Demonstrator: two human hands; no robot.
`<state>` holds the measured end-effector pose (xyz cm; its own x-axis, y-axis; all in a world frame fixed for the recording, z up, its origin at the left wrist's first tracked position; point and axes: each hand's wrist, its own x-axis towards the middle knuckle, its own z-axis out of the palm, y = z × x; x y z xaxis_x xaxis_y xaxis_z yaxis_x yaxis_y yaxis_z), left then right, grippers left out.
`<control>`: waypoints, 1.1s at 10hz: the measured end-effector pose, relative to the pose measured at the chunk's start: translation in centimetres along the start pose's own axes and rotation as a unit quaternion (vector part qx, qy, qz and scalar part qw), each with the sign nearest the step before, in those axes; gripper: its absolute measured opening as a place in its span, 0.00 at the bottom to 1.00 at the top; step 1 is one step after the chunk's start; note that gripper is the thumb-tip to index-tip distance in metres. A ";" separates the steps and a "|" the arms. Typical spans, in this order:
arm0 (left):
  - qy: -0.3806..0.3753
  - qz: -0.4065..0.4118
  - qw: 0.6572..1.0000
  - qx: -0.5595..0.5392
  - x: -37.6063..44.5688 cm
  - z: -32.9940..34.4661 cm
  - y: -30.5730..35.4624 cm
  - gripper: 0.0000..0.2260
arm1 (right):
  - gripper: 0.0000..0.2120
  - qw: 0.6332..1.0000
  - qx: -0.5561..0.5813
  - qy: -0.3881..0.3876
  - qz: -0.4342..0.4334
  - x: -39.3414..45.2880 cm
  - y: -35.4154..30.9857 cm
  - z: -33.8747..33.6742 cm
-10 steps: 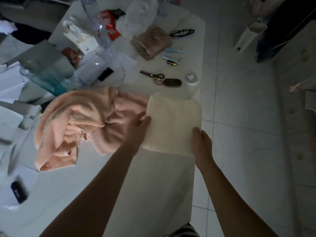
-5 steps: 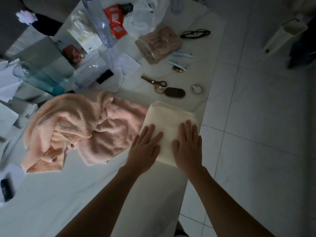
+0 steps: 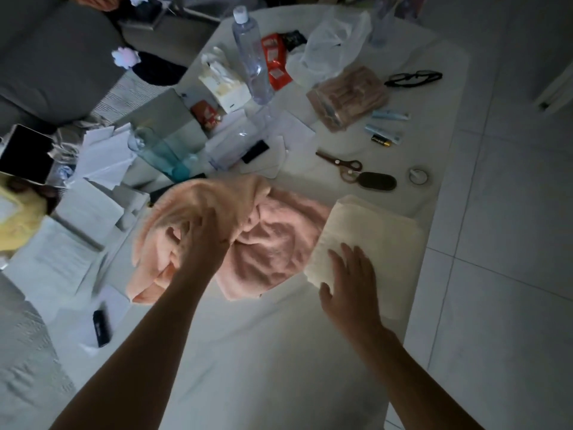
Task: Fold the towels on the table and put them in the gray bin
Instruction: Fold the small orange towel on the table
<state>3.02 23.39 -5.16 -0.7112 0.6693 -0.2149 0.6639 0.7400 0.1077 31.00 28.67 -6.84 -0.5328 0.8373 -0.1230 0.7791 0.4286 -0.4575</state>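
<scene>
The left hand point(image 3: 201, 240) has left the folded cream towel point(image 3: 372, 240) at the worktop's point(image 3: 248, 352) right edge and now grips the crumpled pink towel point(image 3: 273, 243) to its left, beginning the next fold, while the right hand point(image 3: 350, 290) rests flat, fingers straight, on the cream one.

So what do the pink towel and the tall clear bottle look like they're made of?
Pink towel: soft fleecy or terry cloth by its fuzzy matte nap and loose bunched folds. Clear bottle: likely thin glossy plastic, see-through with a white cap; glass can't be ruled out.
</scene>
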 end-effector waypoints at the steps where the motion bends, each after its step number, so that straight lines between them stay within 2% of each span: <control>1: -0.029 0.030 0.999 -0.023 -1.1 -1.7 -1.1 0.23 | 0.22 0.983 0.175 -0.050 0.008 -0.5 -4.7 1.4; 2: 0.018 0.093 0.994 -0.060 -6.5 -2.0 -2.0 0.16 | 0.18 0.852 0.442 -0.179 0.217 0.6 -9.3 1.4; 3: 0.017 0.188 0.973 -0.133 -13.8 -0.8 -3.5 0.16 | 0.15 0.750 0.560 -0.178 0.302 0.7 -11.9 1.9; 4: -0.088 0.267 0.938 -0.201 -19.8 0.8 -5.4 0.15 | 0.10 0.824 0.484 -0.121 0.269 -1.5 -13.1 1.6; 5: -0.011 0.250 0.916 -0.313 -19.9 0.9 -8.7 0.12 | 0.06 0.809 0.514 -0.175 0.225 -6.1 -12.6 2.2; 6: 0.049 0.206 0.936 -0.282 -16.2 0.7 -10.9 0.23 | 0.10 0.811 0.490 -0.191 0.255 -10.5 -10.0 3.0; 7: -0.075 0.180 0.966 -0.168 -13.6 2.2 -10.6 0.37 | 0.05 0.867 0.343 -0.203 0.298 -12.1 -8.1 4.9; 8: -0.264 0.215 0.932 -0.125 -12.3 3.9 -10.2 0.41 | 0.08 0.880 0.239 -0.216 0.350 -13.3 -6.3 5.3; 9: -0.357 0.219 0.900 -0.125 -16.0 5.3 -5.8 0.33 | 0.09 0.881 0.267 -0.087 0.381 -12.9 -5.8 3.5; 10: -0.263 0.208 0.893 -0.301 -20.8 5.5 -2.9 0.07 | 0.17 0.885 0.318 0.021 0.339 -12.0 -6.5 2.2; 11: -0.324 0.136 0.871 -0.343 -21.4 4.5 -6.6 0.04 | 0.22 0.910 0.279 0.058 0.300 -12.3 -6.4 1.2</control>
<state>14.91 3.89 -5.64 -0.1214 0.8125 -0.5702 0.3356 0.5742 0.7468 32.14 15.21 -3.42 -0.0025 0.9080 -0.4190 0.6117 -0.3300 -0.7189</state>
